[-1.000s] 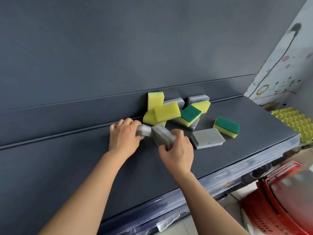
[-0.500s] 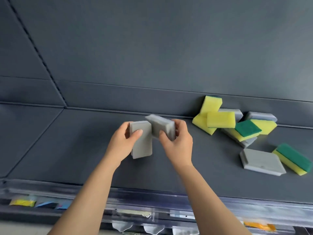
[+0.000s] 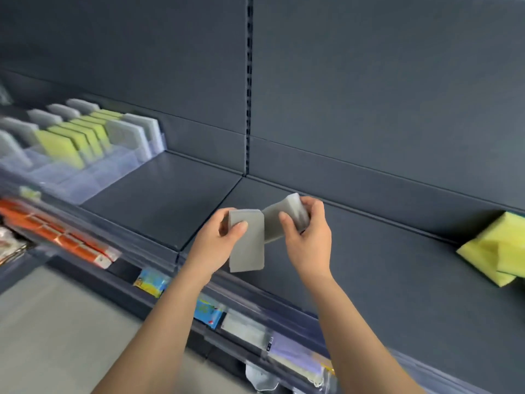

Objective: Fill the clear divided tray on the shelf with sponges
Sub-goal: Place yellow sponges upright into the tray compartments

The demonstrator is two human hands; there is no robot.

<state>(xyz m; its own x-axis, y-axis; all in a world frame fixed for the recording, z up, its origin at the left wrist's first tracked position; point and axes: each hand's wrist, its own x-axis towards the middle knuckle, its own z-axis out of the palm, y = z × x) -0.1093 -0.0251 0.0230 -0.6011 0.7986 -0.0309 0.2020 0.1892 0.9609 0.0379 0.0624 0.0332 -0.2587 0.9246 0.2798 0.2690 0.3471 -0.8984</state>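
Left hand [image 3: 216,247] gripping grey sponge [image 3: 247,251], right hand [image 3: 309,237] another

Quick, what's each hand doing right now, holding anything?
Left hand: closed, gripping a flat grey rectangular foam sponge by its top edge.
Right hand: closed, gripping a second grey rectangular foam sponge.

Head cam fwd-down, prob. near shelf [image 3: 159,200].

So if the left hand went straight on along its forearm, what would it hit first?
Likely the back panel, after crossing over the shelf. The left hand points up and away with its sponge; the right hand holds a second sponge just right of that line. Depth unclear.
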